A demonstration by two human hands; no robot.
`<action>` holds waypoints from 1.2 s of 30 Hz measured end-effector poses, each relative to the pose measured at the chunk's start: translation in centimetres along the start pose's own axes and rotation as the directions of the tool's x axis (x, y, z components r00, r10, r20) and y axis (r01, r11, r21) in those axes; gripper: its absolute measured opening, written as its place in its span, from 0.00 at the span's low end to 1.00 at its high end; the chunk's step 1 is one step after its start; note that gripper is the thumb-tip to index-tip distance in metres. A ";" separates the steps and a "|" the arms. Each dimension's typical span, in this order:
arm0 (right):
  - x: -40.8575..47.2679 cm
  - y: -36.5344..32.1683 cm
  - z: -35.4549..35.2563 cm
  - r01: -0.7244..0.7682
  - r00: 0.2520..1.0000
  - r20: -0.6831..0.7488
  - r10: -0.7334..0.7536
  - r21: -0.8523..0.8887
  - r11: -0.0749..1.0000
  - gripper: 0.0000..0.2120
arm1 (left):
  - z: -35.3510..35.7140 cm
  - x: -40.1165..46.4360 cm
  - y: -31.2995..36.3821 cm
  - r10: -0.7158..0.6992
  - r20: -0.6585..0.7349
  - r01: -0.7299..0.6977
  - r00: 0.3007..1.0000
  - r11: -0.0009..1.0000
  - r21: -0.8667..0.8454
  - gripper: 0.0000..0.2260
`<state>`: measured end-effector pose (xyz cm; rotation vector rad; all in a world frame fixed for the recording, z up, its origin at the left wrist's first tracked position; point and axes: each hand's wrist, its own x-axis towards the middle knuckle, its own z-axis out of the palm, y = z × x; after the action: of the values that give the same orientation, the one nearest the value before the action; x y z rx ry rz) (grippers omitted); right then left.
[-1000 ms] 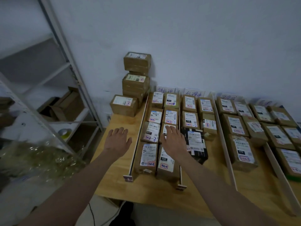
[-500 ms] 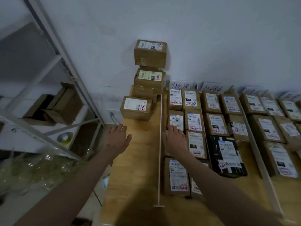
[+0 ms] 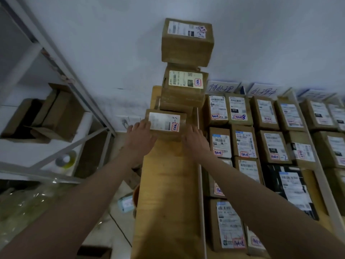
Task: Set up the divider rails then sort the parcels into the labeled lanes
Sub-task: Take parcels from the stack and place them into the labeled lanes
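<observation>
Left hand (image 3: 140, 134) lies against the near-left edge of the low parcel (image 3: 165, 124), fingers fairly straight, touching but not curled round it. Right hand (image 3: 194, 139) sits at the parcel's near-right corner, fingers extended; whether it touches is unclear. Neither hand grasps yet. The parcel lies directly ahead, between both hands, on the bare left strip of the bench (image 3: 168, 193), left of the white divider rail (image 3: 200, 184). Its long axis runs left to right, so the hands bracket its short ends; left hand slightly nearer. Likely next: a two-handed squeeze and lift.

Parcel is a brown cardboard box, taped, matte, with a glossy white label and a red-outlined sticker. Behind it, touching, stands a stack of parcels (image 3: 186, 71), the top one slightly overhanging, which could tip if bumped. Sorted parcels (image 3: 242, 143) fill the lanes to the right under handwritten lane labels (image 3: 222, 87). Bench is smooth pale wood.
</observation>
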<state>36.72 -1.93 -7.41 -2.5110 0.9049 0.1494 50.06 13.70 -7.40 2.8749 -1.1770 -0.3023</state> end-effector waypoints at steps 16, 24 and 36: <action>-3.1 -0.7 4.3 -0.101 0.992 -0.037 0.122 0.349 0.932 0.16 | 4.0 -1.5 -0.7 0.027 -0.047 -0.038 0.999 0.968 -0.250 0.24; -6.9 -0.1 5.6 -0.249 0.954 0.017 0.300 0.603 0.758 0.12 | 4.1 0.4 0.3 0.221 -0.022 -0.219 0.975 0.946 -0.240 0.21; -3.6 0.4 5.8 -0.426 0.897 0.335 0.288 0.482 0.766 0.17 | 4.5 0.3 0.8 0.226 -0.054 -0.232 0.973 0.939 -0.253 0.17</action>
<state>33.98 2.58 -11.78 -1.7274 1.1322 0.2713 48.90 13.21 -11.83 2.4856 -1.3411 -0.3799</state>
